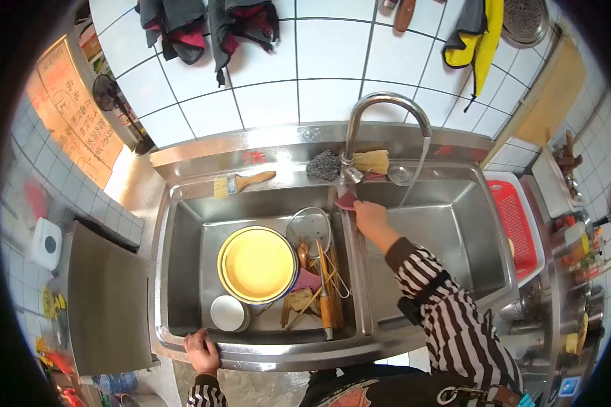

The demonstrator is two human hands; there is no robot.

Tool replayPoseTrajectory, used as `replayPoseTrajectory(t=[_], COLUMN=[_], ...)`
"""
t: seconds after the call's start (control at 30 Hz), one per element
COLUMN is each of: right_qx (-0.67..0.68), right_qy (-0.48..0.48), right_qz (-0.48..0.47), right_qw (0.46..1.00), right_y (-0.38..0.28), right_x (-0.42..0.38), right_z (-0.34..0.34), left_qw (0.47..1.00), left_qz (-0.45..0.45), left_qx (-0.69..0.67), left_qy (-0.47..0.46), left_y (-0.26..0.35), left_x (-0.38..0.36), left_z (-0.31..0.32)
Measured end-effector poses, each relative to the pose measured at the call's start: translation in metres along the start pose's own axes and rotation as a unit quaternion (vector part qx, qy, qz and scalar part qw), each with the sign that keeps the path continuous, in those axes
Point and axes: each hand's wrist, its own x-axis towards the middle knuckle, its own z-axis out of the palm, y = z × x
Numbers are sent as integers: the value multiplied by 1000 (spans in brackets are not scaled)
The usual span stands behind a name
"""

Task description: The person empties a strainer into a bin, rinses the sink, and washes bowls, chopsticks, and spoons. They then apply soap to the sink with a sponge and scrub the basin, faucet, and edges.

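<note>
My right hand [375, 222] is closed on a dark red scouring pad [347, 201] at the back end of the divider between the two basins. Water runs from the curved faucet [390, 97] into the right basin [424, 237]. My left hand [202, 351] lies on the front rim of the sink [271, 357], fingers over the edge, holding nothing. In the left basin sit stacked yellow bowls [258, 263], a small white bowl [229, 313], a round strainer [308, 230] and a pile of wooden-handled utensils [326, 308]. A pink cloth [307, 279] is partly hidden among them.
On the back ledge lie a wooden brush [246, 182], a steel-wool ball [324, 165], a bristle brush [371, 161] and a small round dish [400, 176]. A red basket [514, 230] stands right of the sink. Gloves [244, 30] hang on the tiled wall.
</note>
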Motion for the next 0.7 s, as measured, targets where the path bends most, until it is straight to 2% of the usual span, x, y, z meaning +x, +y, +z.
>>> replayPoseTrajectory(t=[0.07,0.13,0.2,0.27,0.3,0.33,0.37,0.43,0.47,0.5,0.53,0.57,0.7], right_qx=[-13,169,215,264,214,159,160,-38,-35,-151,-263,-263,-342], right_qy=[-25,-186,-144,108,246,378,376,423,422,280,126,125,-36], right_qz=[-12,8,-21,-141,-204,-262,-264,-398,-401,-327,-240,-248,-155], right_qw=[1000,968,966,948,923,874,874,813,812,890,926,924,926], right_y=[-13,-33,-51,-66,-73,-80,-77,-71,-60,-48,-47,-50,-59], right_x=[6,36,63,92,106,116,130,151,154,155,155,158,154], right_z=[-28,-67,-78,-81,-88,-104,-109,-117,-106,-93,-90,-86,-77], left_qw=[1000,1000,1000,999,1000,1000,1000,999,999,999,1000,1000,1000], left_qz=[6,-7,3,14,14,12,10,15,10,12,13,10,12], left_qx=[10,14,21,27,20,13,13,18,19,18,16,12,-4], left_qy=[15,-1,8,18,18,17,17,25,25,24,23,10,12], left_y=[4,6,2,1,1,1,1,2,2,2,2,2,2], left_x=[0,2,1,1,1,1,1,0,-1,-1,0,1,2], left_z=[-1,-2,0,2,1,2,2,0,0,0,0,-1,-1])
